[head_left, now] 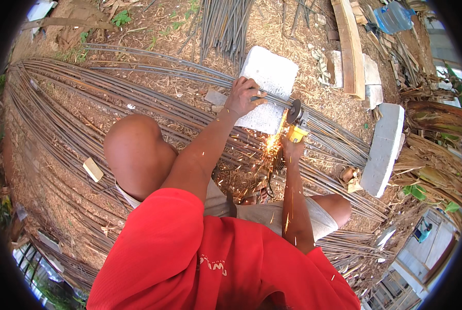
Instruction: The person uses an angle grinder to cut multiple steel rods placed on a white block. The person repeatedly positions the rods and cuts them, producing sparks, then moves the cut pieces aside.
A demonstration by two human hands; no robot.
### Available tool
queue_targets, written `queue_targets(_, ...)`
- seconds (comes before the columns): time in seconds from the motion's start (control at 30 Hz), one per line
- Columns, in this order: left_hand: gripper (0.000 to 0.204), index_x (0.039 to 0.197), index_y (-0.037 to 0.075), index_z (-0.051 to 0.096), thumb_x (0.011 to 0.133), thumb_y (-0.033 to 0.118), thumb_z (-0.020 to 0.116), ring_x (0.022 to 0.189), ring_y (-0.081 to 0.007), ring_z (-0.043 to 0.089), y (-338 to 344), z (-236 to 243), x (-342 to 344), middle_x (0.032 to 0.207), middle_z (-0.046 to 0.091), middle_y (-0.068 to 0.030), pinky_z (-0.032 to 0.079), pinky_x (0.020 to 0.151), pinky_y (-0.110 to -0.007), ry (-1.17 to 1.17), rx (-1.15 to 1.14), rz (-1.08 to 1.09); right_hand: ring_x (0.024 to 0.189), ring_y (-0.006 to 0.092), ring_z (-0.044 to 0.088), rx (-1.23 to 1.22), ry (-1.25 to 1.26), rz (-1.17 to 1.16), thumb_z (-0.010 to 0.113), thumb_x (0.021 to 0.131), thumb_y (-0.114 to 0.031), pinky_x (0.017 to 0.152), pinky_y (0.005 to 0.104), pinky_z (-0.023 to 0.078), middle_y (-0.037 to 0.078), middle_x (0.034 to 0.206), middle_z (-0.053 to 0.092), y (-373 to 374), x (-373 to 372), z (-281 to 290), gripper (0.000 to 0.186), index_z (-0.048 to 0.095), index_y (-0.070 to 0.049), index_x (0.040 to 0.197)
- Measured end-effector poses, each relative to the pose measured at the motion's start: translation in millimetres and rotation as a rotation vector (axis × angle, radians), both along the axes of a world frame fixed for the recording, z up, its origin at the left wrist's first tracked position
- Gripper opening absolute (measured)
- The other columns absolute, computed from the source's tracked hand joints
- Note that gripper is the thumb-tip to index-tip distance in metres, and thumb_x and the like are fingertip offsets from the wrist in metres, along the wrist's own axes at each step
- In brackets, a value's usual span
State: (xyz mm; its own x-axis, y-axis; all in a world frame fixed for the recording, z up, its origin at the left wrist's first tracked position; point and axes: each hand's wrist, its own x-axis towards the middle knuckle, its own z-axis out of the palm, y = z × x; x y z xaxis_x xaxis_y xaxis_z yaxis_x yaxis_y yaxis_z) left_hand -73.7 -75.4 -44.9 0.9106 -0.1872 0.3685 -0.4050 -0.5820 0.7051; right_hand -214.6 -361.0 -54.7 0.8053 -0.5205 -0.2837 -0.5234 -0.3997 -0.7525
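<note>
My left hand [244, 97] is closed around a few steel rebars [189, 72] where they cross a pale concrete block [272, 67]. My right hand [293, 148] grips a yellow angle grinder [296, 133]. Its dark cutting disc [294, 111] stands at the rebars just off the block's right edge. A stream of orange sparks [273, 144] sprays from the disc down toward my feet and over my right forearm. The exact point of contact between disc and steel is hidden by the disc and the glare.
Long rebars [86, 77] fan out across the ground below and left of me. Another bundle of rods [225, 31] lies beyond the block. To the right are a second concrete block [383, 150], a wooden plank [348, 46] and a blue water bottle [393, 19]. Straw litters the soil.
</note>
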Motion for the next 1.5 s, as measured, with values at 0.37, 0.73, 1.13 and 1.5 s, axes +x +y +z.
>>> queue_targets(0.37,0.030,0.092,0.015,0.086,0.082,0.042,0.096,0.114,-0.0256,0.058,-1.4,-4.3,0.4,0.108,0.070,0.0009,0.045,0.111,-0.045,-0.017,-0.036,0.003,0.085,0.0187,0.071,0.094,-0.225,0.032,0.092,0.080,-0.013,0.078,0.0357,0.057,0.005,0.099,0.077,1.9,-3.1,-6.2,0.043,0.073,0.000,0.117)
queue_targets(0.73,0.029,0.100,0.019,0.089,0.083,0.041,0.097,0.115,-0.0251,0.059,-0.3,-2.9,-0.6,0.109,0.070,0.0012,0.045,0.110,-0.046,-0.041,-0.056,0.002,0.091,0.0211,0.072,0.239,-0.165,0.059,0.091,0.085,-0.015,0.083,0.0375,0.058,0.006,0.102,0.077,-6.9,-7.5,-10.8,0.048,0.069,0.001,0.125)
queue_targets(1.13,0.030,0.102,0.020,0.089,0.084,0.043,0.096,0.118,-0.0258,0.059,0.2,-8.0,0.1,0.111,0.070,0.0006,0.045,0.113,-0.046,-0.002,-0.045,-0.014,0.086,0.0128,0.067,0.009,-0.119,0.067,0.086,0.087,-0.007,0.071,0.0319,0.055,0.002,0.098,0.071,6.8,3.6,7.0,0.042,0.068,-0.002,0.124)
queue_targets(1.5,0.030,0.100,0.017,0.087,0.084,0.041,0.095,0.114,-0.0262,0.058,0.4,-5.8,0.3,0.110,0.069,0.0011,0.045,0.108,-0.046,-0.043,-0.034,-0.003,0.081,0.0161,0.067,0.147,-0.140,-0.001,0.081,0.085,-0.002,0.072,0.0341,0.056,0.004,0.096,0.073,14.4,6.9,15.1,0.033,0.069,0.000,0.116)
